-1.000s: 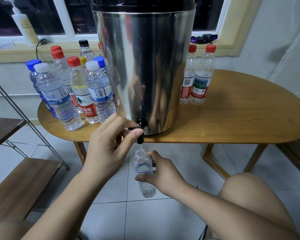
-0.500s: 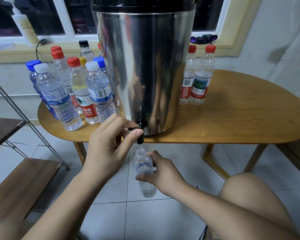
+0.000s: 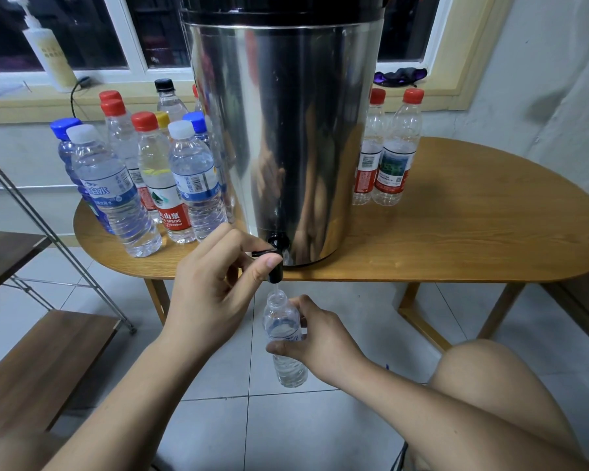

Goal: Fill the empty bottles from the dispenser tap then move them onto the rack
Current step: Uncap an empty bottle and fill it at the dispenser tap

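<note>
Shiny steel makes up the big water dispenser [image 3: 286, 130], which stands on the wooden tabletop [image 3: 456, 232]. Its black tap [image 3: 276, 263] sticks out low down, right at the front edge.

The left hand [image 3: 215, 294] has its grip closed on the tap. The thumb and a finger pinch the little black lever. The right hand [image 3: 320, 338] has its grip wrapped round the middle of a small clear bottle [image 3: 284, 334]. This bottle has no cap on. It is held up in the air, lower than the tabletop and above the floor tiles [image 3: 218, 430]. Its mouth sits just under the spout, and a thin line of water runs down into it. There is some water in the bottle.

On the left of the dispenser stands a bunch of capped bottles [image 3: 116, 192], close together, with red, blue, white, yellow and black caps. On the right stand two red-capped bottles [image 3: 393, 147], side by side, and they look empty.

The rack [image 3: 41, 362] is at the far left, with thin metal legs and brown wooden shelves. A pump bottle [image 3: 50, 49] stands on the window ledge behind. A bare knee [image 3: 490, 385] shows at the lower right.
</note>
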Demonstrator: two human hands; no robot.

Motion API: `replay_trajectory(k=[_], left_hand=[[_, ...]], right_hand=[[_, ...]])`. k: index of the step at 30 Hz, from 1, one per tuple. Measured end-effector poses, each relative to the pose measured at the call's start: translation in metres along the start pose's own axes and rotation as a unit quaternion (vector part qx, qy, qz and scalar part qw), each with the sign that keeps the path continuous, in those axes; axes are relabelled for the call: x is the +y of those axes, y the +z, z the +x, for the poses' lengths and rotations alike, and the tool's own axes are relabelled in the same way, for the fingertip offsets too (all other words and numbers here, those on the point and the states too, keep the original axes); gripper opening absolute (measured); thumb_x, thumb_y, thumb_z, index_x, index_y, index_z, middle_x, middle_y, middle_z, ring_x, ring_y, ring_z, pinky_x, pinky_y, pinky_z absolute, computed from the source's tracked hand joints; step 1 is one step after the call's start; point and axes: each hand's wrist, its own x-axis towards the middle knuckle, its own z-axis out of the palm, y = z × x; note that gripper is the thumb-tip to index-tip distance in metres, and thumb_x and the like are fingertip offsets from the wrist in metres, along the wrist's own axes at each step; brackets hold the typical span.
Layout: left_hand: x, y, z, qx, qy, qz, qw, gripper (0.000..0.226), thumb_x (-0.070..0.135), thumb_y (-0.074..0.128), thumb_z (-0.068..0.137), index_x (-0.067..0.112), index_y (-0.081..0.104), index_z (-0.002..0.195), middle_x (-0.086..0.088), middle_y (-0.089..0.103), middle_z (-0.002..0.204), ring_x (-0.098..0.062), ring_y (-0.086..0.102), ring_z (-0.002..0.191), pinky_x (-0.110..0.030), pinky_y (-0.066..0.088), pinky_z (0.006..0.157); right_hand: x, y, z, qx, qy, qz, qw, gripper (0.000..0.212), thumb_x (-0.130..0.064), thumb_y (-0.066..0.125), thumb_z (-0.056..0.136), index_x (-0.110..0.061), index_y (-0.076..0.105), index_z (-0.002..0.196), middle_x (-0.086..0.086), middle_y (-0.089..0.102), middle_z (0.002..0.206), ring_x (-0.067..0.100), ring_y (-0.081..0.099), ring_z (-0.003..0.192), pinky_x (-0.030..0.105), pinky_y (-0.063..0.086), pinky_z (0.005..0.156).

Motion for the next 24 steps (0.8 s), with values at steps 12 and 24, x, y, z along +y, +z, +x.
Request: replay_trajectory(k=[12, 24], left_hand=[[-0.0001, 0.0003, -0.0002, 0.001, -0.002, 0.000, 1.000, 0.014, 0.028, 0.071, 0.102, 0.016, 0.071, 0.094, 0.004, 0.063, 0.088, -0.006, 0.060, 0.078, -0.020, 0.043, 0.068], [0.0004, 0.0006, -0.0005, 0.000, 0.000, -0.004, 1.000, 0.013, 0.026, 0.071, 0.102, 0.015, 0.071, 0.095, 0.006, 0.061, 0.089, -0.007, 0.060, 0.078, -0.026, 0.045, 0.066]], right_hand=[[-0.0017, -0.0003, -0.0009, 0.001, 0.005, 0.003, 1.000, 0.063, -0.062, 0.089, 0.070, -0.042, 0.054, 0.118, -0.019, 0.073, 0.109, 0.004, 0.070, 0.103, 0.043, 0.061, 0.091], [-0.0022, -0.0004, -0.0014, -0.002, 0.004, 0.000, 1.000, 0.062, -0.064, 0.088, 0.069, -0.044, 0.053, 0.117, -0.020, 0.072, 0.112, 0.004, 0.069, 0.104, 0.042, 0.061, 0.092]])
